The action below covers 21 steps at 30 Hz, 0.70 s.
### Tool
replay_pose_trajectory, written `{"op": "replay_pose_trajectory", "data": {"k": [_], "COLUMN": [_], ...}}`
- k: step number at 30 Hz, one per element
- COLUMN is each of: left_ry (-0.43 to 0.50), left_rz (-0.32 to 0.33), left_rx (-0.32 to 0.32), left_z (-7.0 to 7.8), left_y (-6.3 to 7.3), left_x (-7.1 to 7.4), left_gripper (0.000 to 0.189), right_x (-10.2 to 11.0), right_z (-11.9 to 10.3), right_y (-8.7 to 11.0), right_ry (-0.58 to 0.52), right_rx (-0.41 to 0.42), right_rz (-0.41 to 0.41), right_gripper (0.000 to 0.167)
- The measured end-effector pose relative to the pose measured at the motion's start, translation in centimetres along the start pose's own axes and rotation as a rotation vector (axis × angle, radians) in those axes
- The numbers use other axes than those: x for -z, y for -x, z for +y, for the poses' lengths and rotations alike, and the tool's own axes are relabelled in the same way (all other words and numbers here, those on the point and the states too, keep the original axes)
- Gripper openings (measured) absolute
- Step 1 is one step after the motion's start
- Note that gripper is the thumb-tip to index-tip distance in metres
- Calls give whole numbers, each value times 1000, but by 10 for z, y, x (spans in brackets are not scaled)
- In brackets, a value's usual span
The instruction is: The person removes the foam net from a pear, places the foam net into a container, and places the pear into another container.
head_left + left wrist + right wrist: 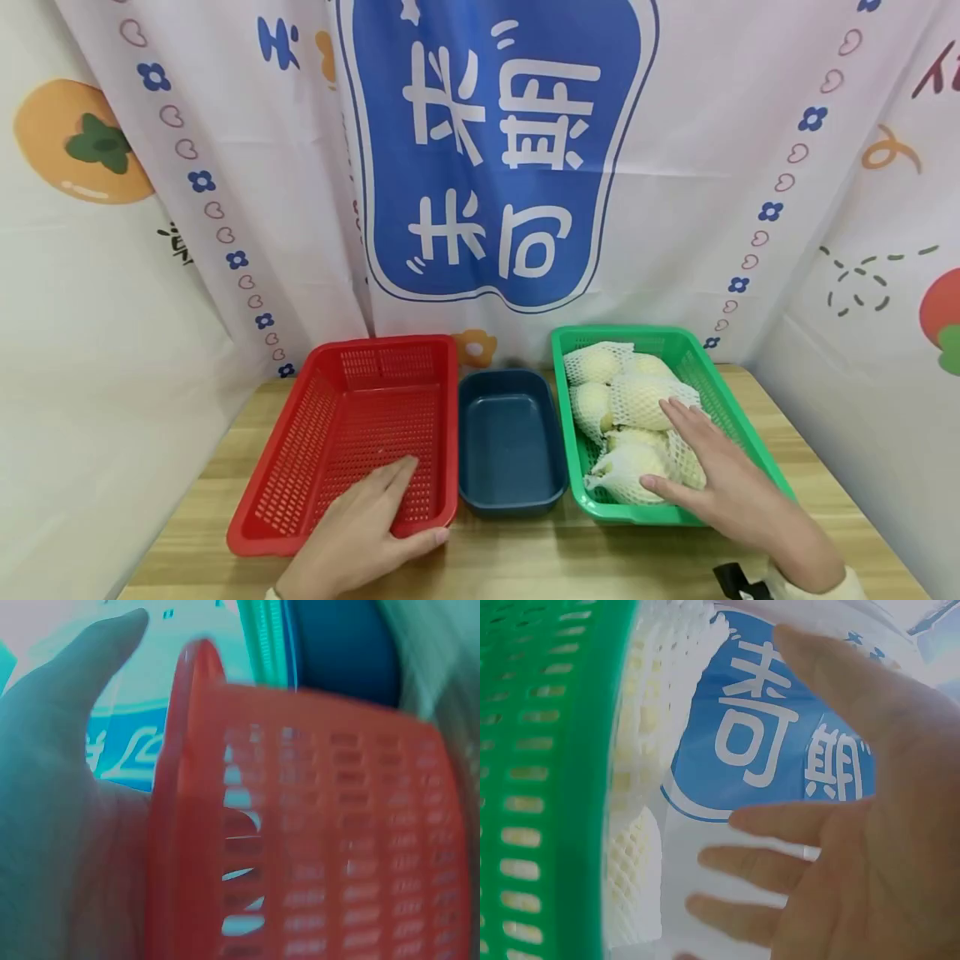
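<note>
"Where's the fruit [641, 400]?"

"Heaped in the green basket [738, 417] — round, pale, wrapped in white latticed netting [691, 463]."

"And your grip?"

"Loose, straight-fingered — my left hand [362, 527] over the near end of the slotted red basket [390, 417], my right hand [727, 487] above the fruit, well apart. A smooth blue tub [510, 446] sits between the baskets."

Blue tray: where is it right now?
Head view, lower middle: the blue tray sits on the table between red basket at left and green basket at right.

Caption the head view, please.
Left hand at a red basket, right hand above net-wrapped produce in a green basket, blue tray between.
</note>
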<state>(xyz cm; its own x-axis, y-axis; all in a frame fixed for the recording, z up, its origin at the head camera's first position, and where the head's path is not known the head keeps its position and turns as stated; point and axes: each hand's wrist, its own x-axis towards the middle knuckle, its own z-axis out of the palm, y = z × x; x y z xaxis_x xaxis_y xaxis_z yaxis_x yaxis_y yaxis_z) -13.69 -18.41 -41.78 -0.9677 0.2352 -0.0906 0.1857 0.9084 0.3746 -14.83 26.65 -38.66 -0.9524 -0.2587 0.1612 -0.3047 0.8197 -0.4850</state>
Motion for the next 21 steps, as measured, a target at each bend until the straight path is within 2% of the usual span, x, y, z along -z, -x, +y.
{"op": "replay_pose_trajectory", "data": {"k": [3,8,10,15,21], "left_ry": [-34,-166,-189,-226,-230], "left_rz": [8,92,100,107,110], "left_rx": [-46,-197,-247,-316,-330], "left_z": [5,3,1,0,1], "left_y": [-3,-10,-11,-10,-10], "left_x": [-9,-19,-21,-21,-22], "left_gripper": [97,34,22,18,24], "right_x": [4,9,11,12,8], "right_z": [3,11,15,22,22], "right_y": [-1,-14,-21,-34,-43], "right_ry": [13,69,88,120,113], "right_rx": [96,252,275,295,302], "right_rz": [-1,-52,-96,-219,-305], "right_gripper": [96,86,85,86,83]}}
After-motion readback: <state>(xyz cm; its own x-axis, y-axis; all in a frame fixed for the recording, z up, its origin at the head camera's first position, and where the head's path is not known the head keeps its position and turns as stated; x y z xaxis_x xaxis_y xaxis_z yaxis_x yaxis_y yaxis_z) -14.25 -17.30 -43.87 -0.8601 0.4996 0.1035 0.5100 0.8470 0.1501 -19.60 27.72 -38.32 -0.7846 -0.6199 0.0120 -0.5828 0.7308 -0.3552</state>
